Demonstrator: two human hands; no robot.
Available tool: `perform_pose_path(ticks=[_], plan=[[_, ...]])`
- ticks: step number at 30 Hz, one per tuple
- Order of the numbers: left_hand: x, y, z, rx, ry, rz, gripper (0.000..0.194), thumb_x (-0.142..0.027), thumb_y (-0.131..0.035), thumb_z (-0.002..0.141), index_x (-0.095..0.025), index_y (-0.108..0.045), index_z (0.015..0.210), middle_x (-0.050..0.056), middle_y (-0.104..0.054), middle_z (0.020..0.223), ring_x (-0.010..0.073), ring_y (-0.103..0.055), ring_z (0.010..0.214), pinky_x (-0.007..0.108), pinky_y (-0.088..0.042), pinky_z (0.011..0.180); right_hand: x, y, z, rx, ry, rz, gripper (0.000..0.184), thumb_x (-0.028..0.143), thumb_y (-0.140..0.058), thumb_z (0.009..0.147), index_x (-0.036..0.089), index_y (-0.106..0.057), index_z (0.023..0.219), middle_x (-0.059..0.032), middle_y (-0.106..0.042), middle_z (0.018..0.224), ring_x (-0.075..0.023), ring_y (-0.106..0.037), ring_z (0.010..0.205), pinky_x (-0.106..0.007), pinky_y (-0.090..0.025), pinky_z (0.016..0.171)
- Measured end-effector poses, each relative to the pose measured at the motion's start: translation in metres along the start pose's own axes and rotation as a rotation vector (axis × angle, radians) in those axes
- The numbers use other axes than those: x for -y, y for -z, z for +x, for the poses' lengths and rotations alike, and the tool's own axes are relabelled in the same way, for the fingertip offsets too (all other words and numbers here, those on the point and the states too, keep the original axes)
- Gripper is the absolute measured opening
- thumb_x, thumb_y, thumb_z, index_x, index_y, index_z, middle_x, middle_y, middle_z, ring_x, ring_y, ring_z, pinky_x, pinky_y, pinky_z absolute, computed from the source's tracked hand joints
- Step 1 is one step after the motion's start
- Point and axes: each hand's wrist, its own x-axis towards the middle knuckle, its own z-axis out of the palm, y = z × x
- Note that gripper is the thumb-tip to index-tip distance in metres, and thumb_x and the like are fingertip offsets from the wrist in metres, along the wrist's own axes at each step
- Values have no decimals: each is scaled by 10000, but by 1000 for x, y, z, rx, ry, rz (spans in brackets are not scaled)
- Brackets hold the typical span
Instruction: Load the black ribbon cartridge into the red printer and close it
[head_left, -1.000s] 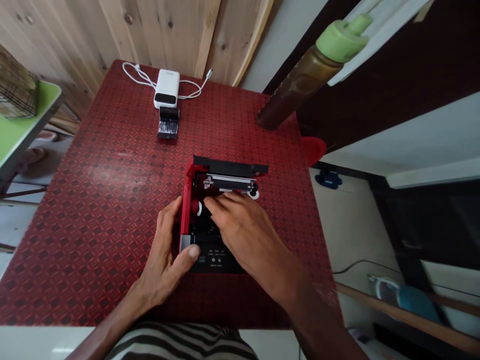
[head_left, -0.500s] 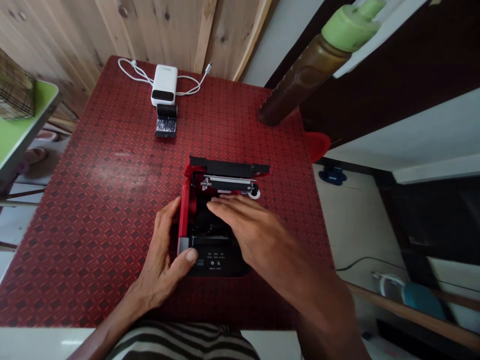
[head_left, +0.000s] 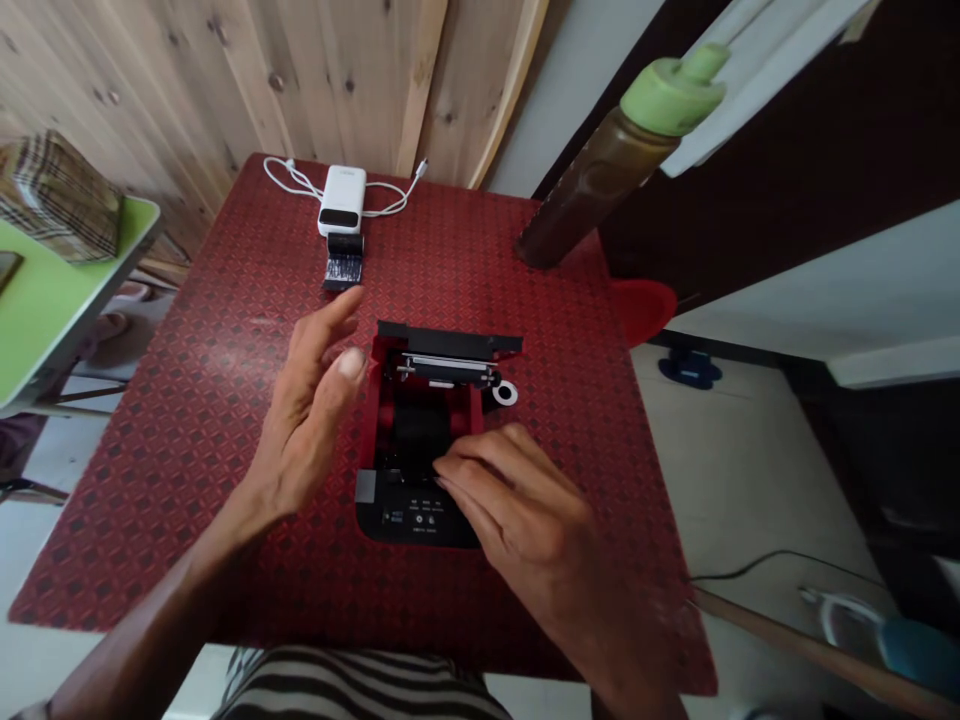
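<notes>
A small red and black printer lies on the table with its lid raised at the far side. Inside its bay sits a dark roll or sheet, and a metal bar with a roller runs under the lid. My right hand has its fingertips pressed together at the near edge of the bay, by the button panel; whatever they pinch is hidden. Beside the printer's left wall, my left hand hovers with thumb and fingers apart, holding nothing. A white ring-shaped piece shows at the printer's right side.
Farther back on the red patterned table lie a white power bank with a white cable and a short dark strip roll. A tall brown bottle with green cap stands at the back right. A green table is at left.
My left hand has let go of the printer's left front corner and risen up and leftward. My right hand has drawn back from inside the bay to its near edge, fingertips now pinched.
</notes>
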Motion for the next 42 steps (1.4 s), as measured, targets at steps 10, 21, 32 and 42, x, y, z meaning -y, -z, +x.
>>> perform_pose_path(ticks=[10, 21, 32, 42], plan=[[-17, -10, -3, -62, 23, 33, 315, -529, -729, 1100, -257, -810, 962, 66, -816, 1307, 319, -700, 1377, 513, -525, 1217, 16, -7, -19, -89, 23, -110, 234, -16, -612, 1092, 131, -772, 1179, -112, -849, 1096, -229, -786, 960, -384, -690, 895], [7, -20, -62, 24, 462, -249, 792, -448, -804, 1017, -304, -474, 1722, 125, -473, 1840, 375, -461, 1708, 613, -422, 1386, 22, -21, -31, -193, -20, -301, 162, 92, -751, 1067, 199, -767, 1188, -149, -852, 1410, -317, -796, 1339, -476, -641, 1096], [8, -18, -64, 46, 548, -348, 745, -444, -840, 1000, -318, -566, 1681, 97, -566, 1785, 383, -526, 1665, 587, -451, 1379, 20, -25, -33, -145, -70, -155, 141, 92, -717, 1097, 162, -742, 1217, -124, -882, 1342, -257, -839, 1299, -393, -655, 1116], [16, -6, -72, 97, 449, -325, 675, -479, -804, 1044, -323, -602, 1669, 103, -611, 1748, 381, -593, 1609, 561, -554, 1286, 20, -23, -48, -320, -182, 1, 487, 82, -746, 1053, 211, -675, 1517, -135, -849, 1386, -289, -801, 1341, -472, -695, 1108]])
